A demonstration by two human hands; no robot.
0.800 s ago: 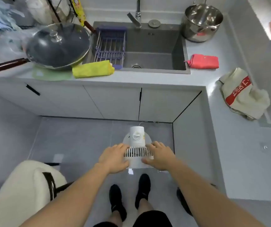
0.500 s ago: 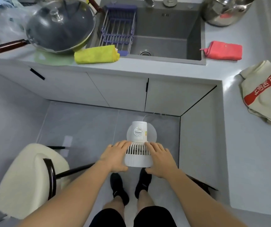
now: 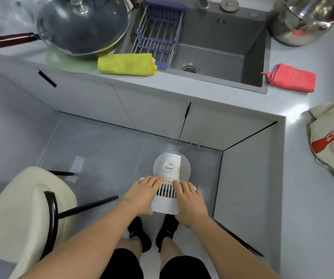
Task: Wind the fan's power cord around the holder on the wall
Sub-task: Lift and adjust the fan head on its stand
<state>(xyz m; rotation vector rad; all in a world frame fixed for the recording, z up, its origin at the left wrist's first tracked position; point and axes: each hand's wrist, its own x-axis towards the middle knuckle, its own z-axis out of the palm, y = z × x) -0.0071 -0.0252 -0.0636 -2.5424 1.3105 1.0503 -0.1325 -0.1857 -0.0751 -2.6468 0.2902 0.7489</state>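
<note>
Cream upholstery marked the chair (image 3: pixel 21 214) at the far left, its dark legs reaching toward the person's feet; it sat further into sight than half a second earlier, when the view was aimed a little higher. Up on the table (image 3: pixel 182 91), the lidded wok (image 3: pixel 83 27) and the yellow cloth (image 3: pixel 126 64) had slid toward the top edge of sight, the wok's lid now partly cut off.

Moving right, the left hand (image 3: pixel 142 197) lay flat on the left side of the white fan (image 3: pixel 167 194), fingers extended over the grille, its grip pressed against the housing rather than curled round it. The fan stood on the grey floor just ahead of the black shoes (image 3: pixel 154 232), round base and dial post pointing toward the cabinets, much where it had been before. A thin white cord (image 3: pixel 179 151) trailed from the back of the post toward the cabinet corner; where it ended I could not tell.

The right hand (image 3: pixel 190 204) mirrored the left, its grip flat on the fan's right side, fingertips on the grille ribs. Both hands had kept their hold.

Further right lay the sink (image 3: pixel 218 49), the red cloth (image 3: pixel 292 80), the steel pot (image 3: pixel 305 19) and a cream bag (image 3: pixel 331 137) with a red stripe.
</note>
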